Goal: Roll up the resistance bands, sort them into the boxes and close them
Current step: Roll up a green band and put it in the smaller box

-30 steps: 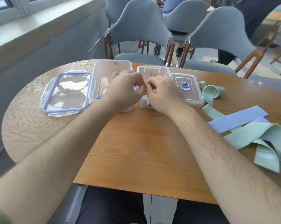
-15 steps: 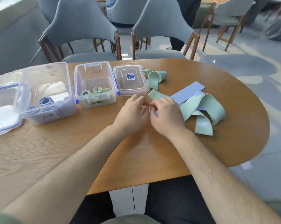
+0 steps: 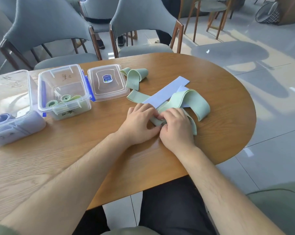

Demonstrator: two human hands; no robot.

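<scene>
My left hand (image 3: pixel 138 123) and my right hand (image 3: pixel 176 128) sit side by side on the table, both pinching the rolled end of a green resistance band (image 3: pixel 193 101) between fingers and thumbs. The rest of that band loops to the right. A purple band (image 3: pixel 167 91) lies flat under it, and another green band (image 3: pixel 134 77) is bunched behind. A small clear box (image 3: pixel 65 92) holds rolled green bands; its lid (image 3: pixel 107 82) lies beside it. A larger clear box (image 3: pixel 11 106) at the left holds rolled purple bands.
The round wooden table (image 3: pixel 228 116) ends close to the right of the bands. Grey chairs (image 3: pixel 143 22) stand along the far side, with a person's legs behind them. Tiled floor lies to the right.
My hands left the small box and moved right to the loose bands. They took hold of the green band's end and have rolled a short length of it.
</scene>
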